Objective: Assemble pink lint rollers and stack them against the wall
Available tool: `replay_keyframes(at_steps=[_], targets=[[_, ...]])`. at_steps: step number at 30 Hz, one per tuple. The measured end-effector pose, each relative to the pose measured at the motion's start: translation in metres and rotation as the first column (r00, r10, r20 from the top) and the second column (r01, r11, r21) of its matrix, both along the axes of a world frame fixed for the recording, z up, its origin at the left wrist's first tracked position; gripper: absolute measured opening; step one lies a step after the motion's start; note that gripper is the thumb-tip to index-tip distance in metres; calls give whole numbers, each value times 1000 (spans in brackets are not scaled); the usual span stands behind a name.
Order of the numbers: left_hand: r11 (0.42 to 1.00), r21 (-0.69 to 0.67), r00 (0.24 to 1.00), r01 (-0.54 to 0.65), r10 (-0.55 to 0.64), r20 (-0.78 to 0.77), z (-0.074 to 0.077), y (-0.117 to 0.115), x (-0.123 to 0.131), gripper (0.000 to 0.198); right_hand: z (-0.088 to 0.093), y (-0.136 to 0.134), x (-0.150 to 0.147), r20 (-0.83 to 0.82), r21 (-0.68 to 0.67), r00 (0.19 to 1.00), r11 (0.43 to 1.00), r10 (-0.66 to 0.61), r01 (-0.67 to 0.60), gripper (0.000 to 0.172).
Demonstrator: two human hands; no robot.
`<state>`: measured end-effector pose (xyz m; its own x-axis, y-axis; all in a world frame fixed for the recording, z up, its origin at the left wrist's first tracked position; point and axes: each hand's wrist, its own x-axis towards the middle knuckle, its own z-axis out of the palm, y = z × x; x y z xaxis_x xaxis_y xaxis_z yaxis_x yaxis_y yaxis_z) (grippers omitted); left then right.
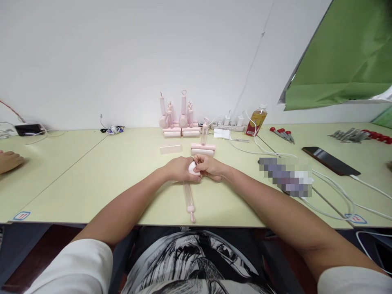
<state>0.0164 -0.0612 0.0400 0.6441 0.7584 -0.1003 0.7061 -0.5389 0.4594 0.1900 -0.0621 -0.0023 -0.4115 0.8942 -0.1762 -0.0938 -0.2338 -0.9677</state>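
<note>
Just past the middle of the table, my left hand (180,169) is wrapped round the white roll (192,168) of a lint roller. My right hand (208,166) pinches at the near end of that roll, its fingertips touching the white surface. From under the hands a clear pink handle (189,198) points toward me, its loop end near the table edge. Where the handle joins the roll is hidden by my fingers. Right behind my hands stands another pink lint roller (203,148), and a clear pinkish cover (170,149) lies to its left.
Several pink lint rollers (172,132) stand against the wall. A drink bottle (257,119), a power strip (228,128), red-handled tools (282,134) and a phone (330,160) with white cables lie to the right. Another person's hand (10,160) rests at far left.
</note>
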Motion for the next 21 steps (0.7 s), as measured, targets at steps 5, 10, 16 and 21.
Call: replay_keyframes(at_steps=[5, 10, 16, 21], targets=[[999, -32, 999, 18, -17, 42, 0, 1, 0, 51, -1, 3, 0, -21, -26, 1000, 1000, 18, -18, 38], [1000, 7, 999, -28, 28, 38, 2, 0, 3, 55, 1, 7, 2, -62, -28, 998, 999, 20, -21, 40], [980, 109, 985, -169, 170, -1, -2, 1, 11, 77, 4, 9, 5, -78, 93, 997, 996, 21, -14, 41], [953, 159, 965, -257, 245, 91, -11, 7, 11, 77, 3, 10, 7, -39, 120, 999, 993, -8, 13, 40]])
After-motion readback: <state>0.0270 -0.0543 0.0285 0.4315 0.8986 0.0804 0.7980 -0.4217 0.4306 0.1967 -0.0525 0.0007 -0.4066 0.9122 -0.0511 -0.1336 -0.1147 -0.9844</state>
